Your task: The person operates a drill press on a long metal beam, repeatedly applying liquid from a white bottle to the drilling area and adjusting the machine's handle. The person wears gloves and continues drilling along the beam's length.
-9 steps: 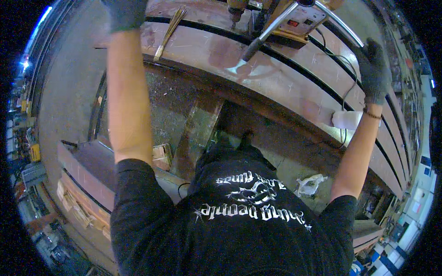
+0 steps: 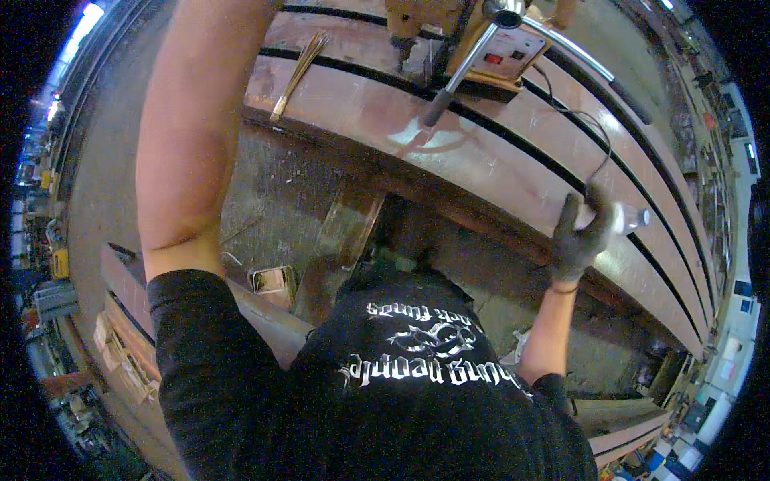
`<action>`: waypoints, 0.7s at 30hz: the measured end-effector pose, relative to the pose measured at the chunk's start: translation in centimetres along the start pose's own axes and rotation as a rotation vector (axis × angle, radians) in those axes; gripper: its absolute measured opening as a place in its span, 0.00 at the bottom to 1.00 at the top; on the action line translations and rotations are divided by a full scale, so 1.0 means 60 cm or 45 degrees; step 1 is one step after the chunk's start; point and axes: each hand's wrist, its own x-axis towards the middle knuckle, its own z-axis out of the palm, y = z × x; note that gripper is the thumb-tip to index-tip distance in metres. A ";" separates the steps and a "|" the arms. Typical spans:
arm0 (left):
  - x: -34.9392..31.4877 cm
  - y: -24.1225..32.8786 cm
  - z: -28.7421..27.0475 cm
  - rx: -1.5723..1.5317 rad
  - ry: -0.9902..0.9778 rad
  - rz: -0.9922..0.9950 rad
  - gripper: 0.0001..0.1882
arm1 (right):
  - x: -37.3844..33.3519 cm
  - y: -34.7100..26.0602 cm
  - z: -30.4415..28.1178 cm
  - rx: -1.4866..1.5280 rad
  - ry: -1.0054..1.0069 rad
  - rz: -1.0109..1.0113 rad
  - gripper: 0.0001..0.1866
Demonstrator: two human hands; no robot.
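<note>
My right hand (image 2: 579, 234), in a dark glove, is closed around a clear plastic bottle (image 2: 626, 216) held over the edge of a long rusty steel beam (image 2: 497, 152). My left forearm (image 2: 192, 136) reaches up past the top of the picture, so my left hand is out of view. A yellow drilling machine (image 2: 473, 40) with a red switch stands on the beam at the top, and its long silver lever handle (image 2: 469, 68) slants down toward me.
A bundle of thin rods (image 2: 298, 74) lies on the beam at the left. A black cable (image 2: 589, 136) runs from the machine toward my right hand. Below the beam are a concrete floor, a steel support (image 2: 337, 248) and a small metal tin (image 2: 273, 280).
My right hand has come down from high on the beam and now holds a clear bottle nearer my body. My left hand has risen out of the picture.
</note>
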 end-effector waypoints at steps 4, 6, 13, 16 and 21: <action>-0.033 -0.012 0.082 -0.108 0.128 -0.005 0.15 | -0.163 0.081 -0.047 -0.101 -0.090 0.487 0.13; -0.052 -0.003 0.083 0.067 0.127 -0.130 0.15 | -0.236 0.154 -0.061 -0.095 -0.020 0.745 0.14; -0.070 -0.023 0.091 -0.068 0.435 -0.294 0.15 | -0.226 0.202 -0.088 0.063 0.287 0.992 0.34; -0.088 -0.035 0.081 -0.174 0.509 -0.449 0.15 | -0.154 0.141 -0.074 -0.079 0.027 0.859 0.45; -0.084 -0.079 0.100 -0.024 0.741 -0.240 0.15 | -0.127 0.188 -0.012 0.325 0.035 0.765 0.50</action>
